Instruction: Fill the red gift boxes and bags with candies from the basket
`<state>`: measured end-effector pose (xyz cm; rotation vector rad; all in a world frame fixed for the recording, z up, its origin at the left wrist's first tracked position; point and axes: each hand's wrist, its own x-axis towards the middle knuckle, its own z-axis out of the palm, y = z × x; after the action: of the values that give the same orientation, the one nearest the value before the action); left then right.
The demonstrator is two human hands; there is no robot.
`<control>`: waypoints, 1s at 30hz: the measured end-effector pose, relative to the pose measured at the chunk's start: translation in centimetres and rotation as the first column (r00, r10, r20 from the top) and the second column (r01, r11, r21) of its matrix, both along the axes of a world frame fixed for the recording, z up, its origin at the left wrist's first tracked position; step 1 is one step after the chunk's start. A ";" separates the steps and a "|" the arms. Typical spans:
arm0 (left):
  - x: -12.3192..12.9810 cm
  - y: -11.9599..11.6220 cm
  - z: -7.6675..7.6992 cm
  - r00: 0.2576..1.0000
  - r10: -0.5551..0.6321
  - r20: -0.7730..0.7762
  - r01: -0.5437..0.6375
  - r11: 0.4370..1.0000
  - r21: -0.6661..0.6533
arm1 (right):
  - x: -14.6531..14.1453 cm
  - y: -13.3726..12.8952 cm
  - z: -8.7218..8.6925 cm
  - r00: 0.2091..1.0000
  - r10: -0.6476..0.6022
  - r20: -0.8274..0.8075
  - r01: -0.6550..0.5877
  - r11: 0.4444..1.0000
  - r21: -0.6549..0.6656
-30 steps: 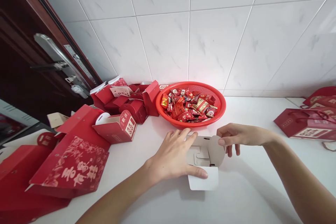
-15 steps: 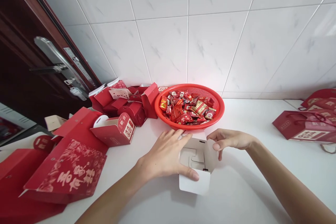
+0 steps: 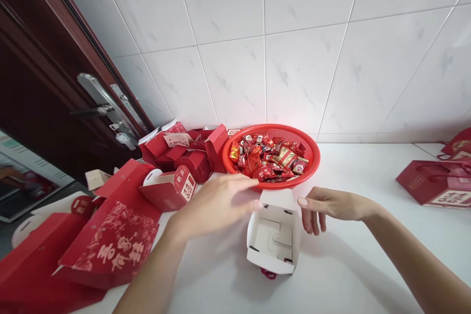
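An open box (image 3: 274, 233), white inside, stands on the white table with its flaps spread and a bit of dark red cord at its near edge. My left hand (image 3: 217, 203), slightly blurred, hovers to the left of the box, fingers apart and holding nothing. On the box's right side is my right hand (image 3: 326, 208), its thumb and fingers apart with nothing between them. Behind the box, a red plastic basket (image 3: 312, 157) holds several wrapped candies (image 3: 275, 157) in red and gold.
Several red boxes (image 3: 110, 240) crowd the table's left side, beside a dark door with a metal handle (image 3: 105, 103). Closed red boxes (image 3: 437, 184) with cord handles stand at the right. A tiled wall (image 3: 294, 59) rises behind the table.
My left hand has let go of the box and moved left. The near flap has swung down out of sight, and my right hand has come slightly away. The view has shifted a little.
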<state>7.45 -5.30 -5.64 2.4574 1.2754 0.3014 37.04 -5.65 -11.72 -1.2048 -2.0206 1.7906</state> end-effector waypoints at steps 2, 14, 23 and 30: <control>-0.3 2.4 0.6 0.985 0.127 0.113 -0.135 0.989 0.062 | 0.9 0.7 -0.7 0.999 0.034 -0.028 -0.035 0.999 -0.021; 4.1 13.8 -2.2 0.931 0.060 -0.360 -0.067 0.998 -0.007 | 2.6 3.7 -8.9 0.946 -0.083 -0.313 0.008 0.972 -0.234; 3.9 15.2 -3.8 0.972 0.075 -0.222 -0.092 0.993 -0.067 | 2.8 3.9 -9.1 0.922 -0.180 -0.344 0.097 0.964 -0.246; 2.3 15.4 -2.6 0.990 0.042 0.137 -0.012 0.978 -0.209 | 2.7 3.8 -9.0 0.913 -0.227 -0.339 0.145 0.957 -0.250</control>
<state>9.71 10.07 -8.26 2.2044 1.2158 0.3252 39.73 -1.83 -20.71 -0.9851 -1.4832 2.0028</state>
